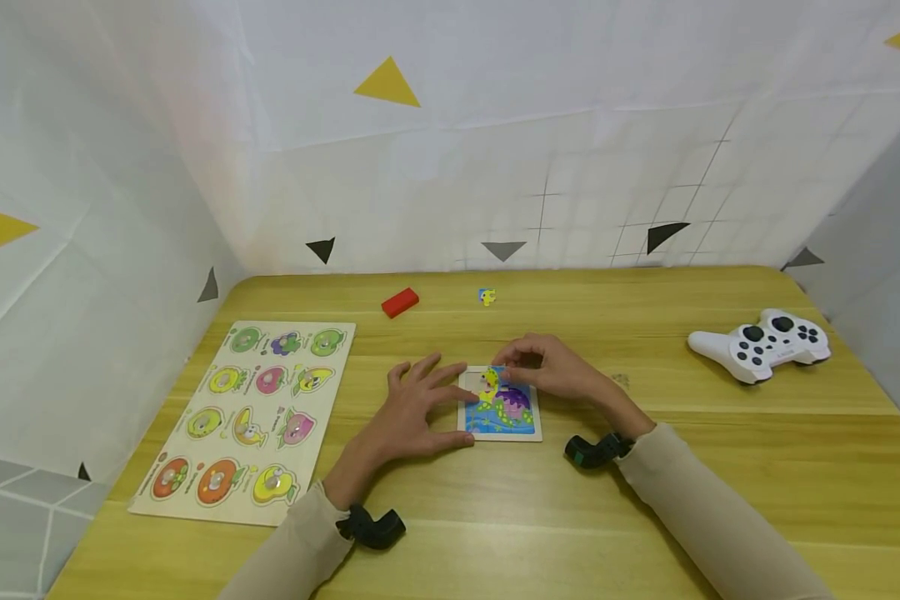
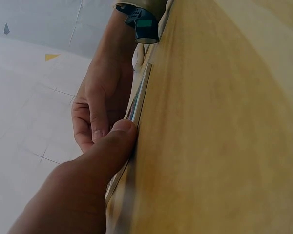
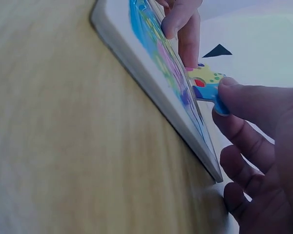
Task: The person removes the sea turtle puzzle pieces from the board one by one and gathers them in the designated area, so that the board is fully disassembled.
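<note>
A small square jigsaw puzzle in a pale wooden tray point(image 1: 502, 439) lies on the table, its picture mostly filled with a yellow dinosaur, a purple shell and blue ground. My right hand point(image 1: 553, 367) pinches a blue and yellow puzzle piece point(image 3: 209, 90) between thumb and index finger, tilted over the tray's upper part. Spread fingers of my left hand point(image 1: 418, 412) reach over the tray's left side, with the thumb point(image 2: 121, 129) at its near edge. Behind the tray, another yellow and blue puzzle piece point(image 1: 487, 297) lies loose.
To the left lies a wooden fruit peg board point(image 1: 258, 400). A red block point(image 1: 401, 302) rests near the table's back edge. On the right is a white game controller point(image 1: 761, 343). White cloth point(image 1: 435, 192) with printed triangles hangs behind the table.
</note>
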A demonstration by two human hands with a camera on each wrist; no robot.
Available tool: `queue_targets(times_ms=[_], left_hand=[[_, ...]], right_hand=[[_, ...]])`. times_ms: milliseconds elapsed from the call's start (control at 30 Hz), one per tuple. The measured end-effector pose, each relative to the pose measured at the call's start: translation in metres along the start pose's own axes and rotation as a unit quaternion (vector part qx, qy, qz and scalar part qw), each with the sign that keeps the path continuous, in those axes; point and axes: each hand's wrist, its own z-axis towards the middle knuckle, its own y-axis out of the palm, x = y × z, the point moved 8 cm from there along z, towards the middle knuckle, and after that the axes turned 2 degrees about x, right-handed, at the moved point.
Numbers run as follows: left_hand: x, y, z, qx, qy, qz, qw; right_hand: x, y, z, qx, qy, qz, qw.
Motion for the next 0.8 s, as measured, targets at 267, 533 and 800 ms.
queue_targets(times_ms=[267, 533, 800], left_hand=[[0.000, 0.000, 0.000, 0.002, 0.001, 0.003, 1.0000], [-0.001, -0.002, 0.000, 0.003, 0.000, 0.002, 1.0000], [-0.001, 0.002, -0.001, -0.002, 0.001, 0.007, 1.0000]], right_hand=[[0.005, -0.008, -0.001, 0.037, 0.022, 0.006, 0.999], [0.005, -0.015, 0.001, 0.061, 0.010, 0.001, 0.998], [0.015, -0.031, -0.002, 0.112, 0.017, -0.010, 0.994]])
